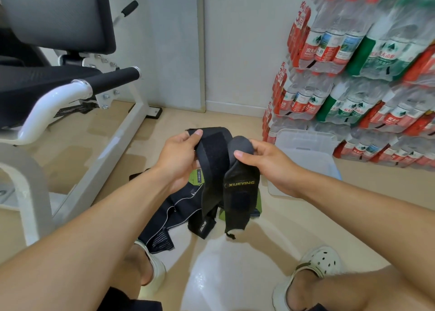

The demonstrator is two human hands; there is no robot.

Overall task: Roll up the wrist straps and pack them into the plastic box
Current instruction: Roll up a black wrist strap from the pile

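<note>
A long black wrist strap arches between both hands, its two ends hanging down; one end reads XUEYING. My left hand pinches its upper left part with thumb on top. My right hand grips the folded right part between thumb and fingers. Below, on the floor, lies a pile of other straps, black with grey stripes and some green ones. The clear plastic box stands on the floor to the right of my right hand, partly hidden by it.
A white-framed exercise machine with black pads fills the left side. Stacked packs of water bottles line the right wall behind the box. My feet in white clogs rest on the glossy floor near the pile.
</note>
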